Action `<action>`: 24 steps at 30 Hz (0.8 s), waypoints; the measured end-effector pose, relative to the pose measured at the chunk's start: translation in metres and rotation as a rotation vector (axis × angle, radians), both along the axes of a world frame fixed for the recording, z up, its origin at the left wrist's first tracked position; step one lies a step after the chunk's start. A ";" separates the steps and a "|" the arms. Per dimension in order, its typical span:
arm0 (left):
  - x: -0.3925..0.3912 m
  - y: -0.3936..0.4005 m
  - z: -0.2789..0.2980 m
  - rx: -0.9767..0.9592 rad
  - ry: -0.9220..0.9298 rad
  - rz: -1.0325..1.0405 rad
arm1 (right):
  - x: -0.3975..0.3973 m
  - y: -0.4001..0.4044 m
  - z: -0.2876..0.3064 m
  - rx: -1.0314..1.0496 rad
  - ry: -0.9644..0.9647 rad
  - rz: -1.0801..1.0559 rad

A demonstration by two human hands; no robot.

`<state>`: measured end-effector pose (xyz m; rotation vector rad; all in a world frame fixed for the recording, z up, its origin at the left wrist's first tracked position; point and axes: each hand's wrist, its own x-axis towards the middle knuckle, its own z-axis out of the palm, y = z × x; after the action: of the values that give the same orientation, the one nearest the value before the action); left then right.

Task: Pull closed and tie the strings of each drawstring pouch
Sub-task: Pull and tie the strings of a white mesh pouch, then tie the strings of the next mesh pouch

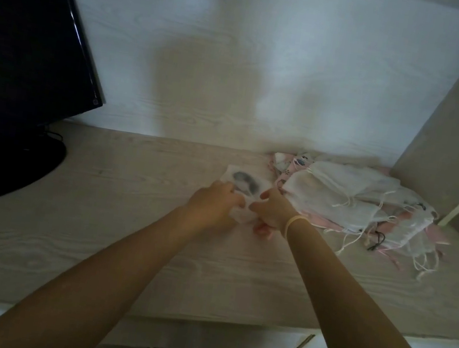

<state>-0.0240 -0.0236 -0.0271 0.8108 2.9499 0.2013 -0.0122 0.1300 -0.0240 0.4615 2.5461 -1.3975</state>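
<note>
On the pale wood-grain desk (122,247), a small white fabric drawstring pouch with a grey print (245,186) is pinched at its near edge by the left hand (213,202) and right hand (272,210), fingers curled on cloth. Being light and limp, it is probably best gripped by its strings.

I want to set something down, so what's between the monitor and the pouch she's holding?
Bare desk, in the head view: nothing lies between the monitor and the printed pouch that both hands grip.
</note>
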 end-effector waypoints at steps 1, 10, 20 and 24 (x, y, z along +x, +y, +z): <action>0.000 0.005 -0.004 -0.021 0.014 -0.006 | 0.001 0.000 -0.002 -0.017 -0.052 0.026; -0.042 -0.039 0.011 -0.040 0.111 0.303 | -0.045 -0.055 0.013 -0.121 0.153 0.084; -0.075 -0.146 -0.008 0.066 0.021 0.630 | -0.067 -0.128 0.002 0.077 0.260 0.302; -0.067 -0.114 -0.002 0.235 0.160 0.443 | -0.069 -0.107 0.007 0.247 0.396 0.283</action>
<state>-0.0905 -0.1375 -0.0288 0.1803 3.2613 0.5395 -0.0808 0.0234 -0.0168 -0.1606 2.9645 -1.1704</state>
